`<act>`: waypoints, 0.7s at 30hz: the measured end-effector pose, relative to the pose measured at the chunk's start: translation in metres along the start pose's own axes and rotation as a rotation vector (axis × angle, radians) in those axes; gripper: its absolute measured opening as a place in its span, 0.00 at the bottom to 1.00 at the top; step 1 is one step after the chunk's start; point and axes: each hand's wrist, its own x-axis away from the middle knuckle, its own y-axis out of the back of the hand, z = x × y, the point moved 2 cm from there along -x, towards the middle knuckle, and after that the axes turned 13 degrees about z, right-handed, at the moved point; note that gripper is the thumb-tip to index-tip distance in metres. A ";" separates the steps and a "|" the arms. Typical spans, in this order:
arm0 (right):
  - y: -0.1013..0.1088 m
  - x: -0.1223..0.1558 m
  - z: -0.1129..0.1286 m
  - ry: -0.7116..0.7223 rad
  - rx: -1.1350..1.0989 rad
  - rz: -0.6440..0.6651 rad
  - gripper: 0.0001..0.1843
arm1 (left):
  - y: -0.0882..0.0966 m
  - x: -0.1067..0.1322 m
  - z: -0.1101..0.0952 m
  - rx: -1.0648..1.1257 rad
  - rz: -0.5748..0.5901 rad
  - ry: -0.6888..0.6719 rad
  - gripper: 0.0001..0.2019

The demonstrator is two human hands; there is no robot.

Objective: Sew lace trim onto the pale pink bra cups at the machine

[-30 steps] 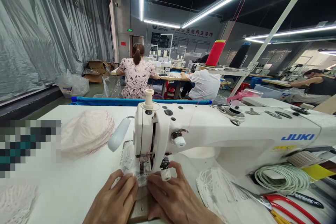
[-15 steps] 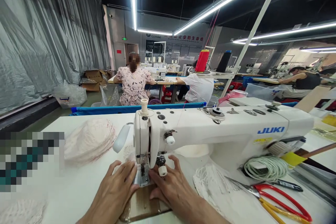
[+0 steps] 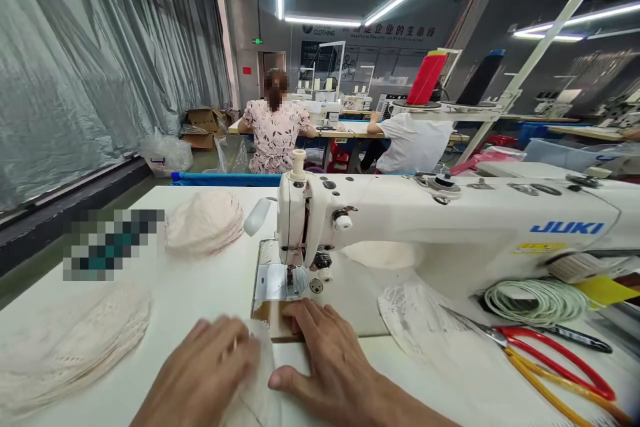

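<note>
My left hand [image 3: 203, 370], blurred by motion, is near the table's front with its fingers curled over a white fabric piece [image 3: 257, 373]. That fabric comes out from under the fingers beside my right thumb. My right hand [image 3: 333, 350] lies with fingers stretched forward at the front edge of the sewing machine bed, thumb apart, apparently holding nothing. Just beyond those fingertips are the needle and presser foot [image 3: 290, 277] of the white sewing machine [image 3: 400, 207], with a bare metal plate below. My right palm's underside is hidden.
Stacks of white fabric pieces lie on the left, one nearer [image 3: 75, 340] and one farther [image 3: 203, 223]. A lace piece [image 3: 410, 310], red-and-yellow-handled scissors [image 3: 555, 360] and a coiled pale green cord [image 3: 535, 300] lie right. Seated people [image 3: 277, 133] work beyond the table.
Both hands have drawn back from the presser foot toward me. My left hand has brought the white fabric with it, and the needle area is uncovered. The camera view has shifted.
</note>
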 end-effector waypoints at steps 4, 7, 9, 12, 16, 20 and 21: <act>-0.003 0.000 0.009 -0.003 -0.101 0.014 0.32 | 0.004 -0.034 0.022 0.186 0.196 0.224 0.15; -0.007 0.000 0.012 0.049 -0.127 -0.021 0.31 | 0.004 -0.041 0.024 0.293 0.316 0.323 0.04; -0.009 -0.001 0.012 0.098 -0.171 -0.018 0.23 | 0.009 -0.041 0.020 0.373 0.305 0.315 0.05; -0.008 -0.003 0.007 0.111 -0.332 0.007 0.13 | 0.020 -0.040 0.013 0.517 0.305 0.272 0.05; -0.005 -0.010 0.001 0.024 -0.612 0.132 0.04 | 0.028 -0.040 0.013 0.717 0.398 0.337 0.01; 0.001 -0.011 -0.003 -0.017 -0.830 0.163 0.07 | 0.028 -0.040 0.020 0.985 0.411 0.403 0.07; 0.003 -0.011 -0.005 -0.027 -0.858 0.164 0.10 | 0.028 -0.040 0.022 1.035 0.408 0.419 0.09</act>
